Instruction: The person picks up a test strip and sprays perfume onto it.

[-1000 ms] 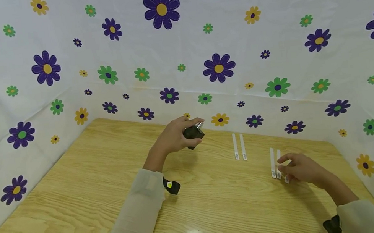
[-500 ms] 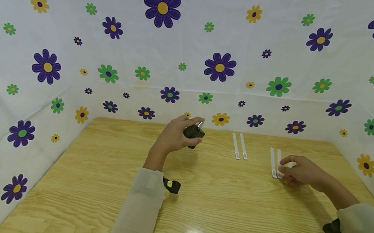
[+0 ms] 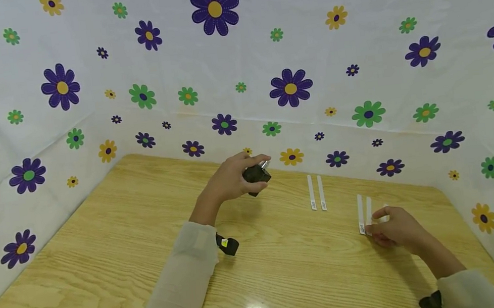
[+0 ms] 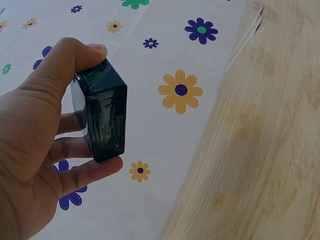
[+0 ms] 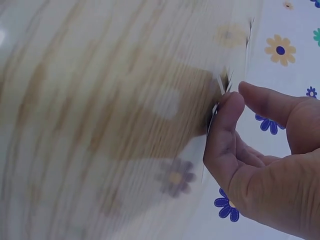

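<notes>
The left hand point(image 3: 228, 180) holds the dark bottle point(image 4: 107, 117) above the worktop point(image 3: 305, 259). Well right of the bottle, the right hand point(image 3: 396, 230) now covers one white strip's point(image 3: 368, 206) near end — seemingly adjusting it — pinched or not, I cannot tell.

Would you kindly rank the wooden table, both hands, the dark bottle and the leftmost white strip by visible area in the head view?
1. Wooden table
2. Left hand and right hand: too alike to rank
3. Dark bottle, partly covered
4. Leftmost white strip
</notes>
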The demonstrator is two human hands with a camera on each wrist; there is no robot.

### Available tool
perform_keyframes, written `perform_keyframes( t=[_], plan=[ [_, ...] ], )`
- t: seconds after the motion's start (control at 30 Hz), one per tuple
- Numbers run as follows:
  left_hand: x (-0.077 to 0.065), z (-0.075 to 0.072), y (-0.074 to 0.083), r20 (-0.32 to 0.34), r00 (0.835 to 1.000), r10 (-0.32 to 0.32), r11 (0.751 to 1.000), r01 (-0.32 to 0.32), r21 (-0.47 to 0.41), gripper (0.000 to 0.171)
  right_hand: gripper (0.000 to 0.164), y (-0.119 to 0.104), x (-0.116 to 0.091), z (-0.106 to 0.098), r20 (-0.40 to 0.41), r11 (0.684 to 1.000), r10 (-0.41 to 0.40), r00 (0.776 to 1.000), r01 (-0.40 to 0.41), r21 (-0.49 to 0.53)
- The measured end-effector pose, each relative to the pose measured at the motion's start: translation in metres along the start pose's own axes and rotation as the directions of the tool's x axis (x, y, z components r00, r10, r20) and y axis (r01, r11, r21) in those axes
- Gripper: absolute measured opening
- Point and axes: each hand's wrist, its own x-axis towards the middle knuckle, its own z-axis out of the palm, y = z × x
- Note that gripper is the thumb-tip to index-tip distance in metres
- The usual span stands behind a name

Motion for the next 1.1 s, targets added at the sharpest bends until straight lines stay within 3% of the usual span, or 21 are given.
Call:
perform_keyframes(
  t=[0.23,0.6,1.1],
  plan=[
    [0.0,0.001,0.0,0.009,1.0,-0.006,1.0,0.006,0.005,0.064,0.059,-0.002,0.0,0.005,-0.067,0.999,0.01,0.998,-0.013,-0.045],
    [0.001,0.001,0.002,0.018,1.0,-0.01,1.0,0.01,0.01,0.065,0.067,-0.007,0.0,0.005,-0.098,0.995,0.019,0.995,-0.028,-0.094],
    [0.001,0.0,-0.001,0.018,1.0,-0.01,1.0,0.009,0.002,0.066,0.069,-0.015,0.002,0.011,-0.129,0.995,0.06,0.99,-0.069,-0.068]
  ],
)
